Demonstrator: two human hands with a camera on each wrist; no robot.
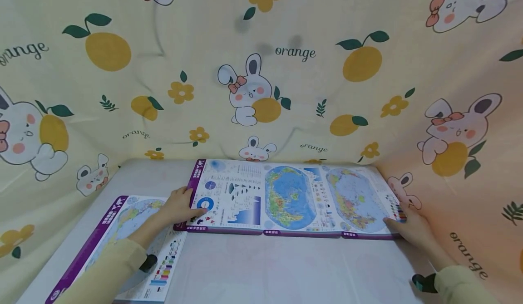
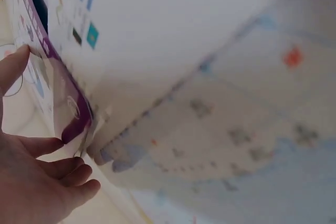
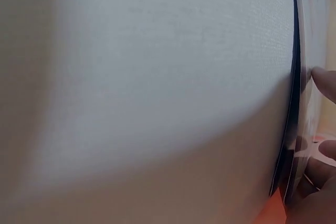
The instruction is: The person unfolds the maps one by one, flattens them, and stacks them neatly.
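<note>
A wide fold-out map (image 1: pixel 290 199) with purple bands along its left and near edges stretches across the far part of the table. Its panels carry charts on the left and two world maps to the right. At its left end my left hand (image 1: pixel 181 206) pinches the edge, thumb on top; the left wrist view shows the fingers at the purple corner (image 2: pixel 79 121). My right hand (image 1: pixel 412 229) grips the right end, thumb over the printed face. In the right wrist view, the fingers (image 3: pixel 315 174) are behind the sheet's edge (image 3: pixel 304 103).
A second map (image 1: pixel 140 206) with a purple left band lies at the left, partly covered by my left forearm. The white table (image 1: pixel 286 267) runs up to a hanging cloth (image 1: pixel 302 90) printed with rabbits and oranges, which also drapes along both sides.
</note>
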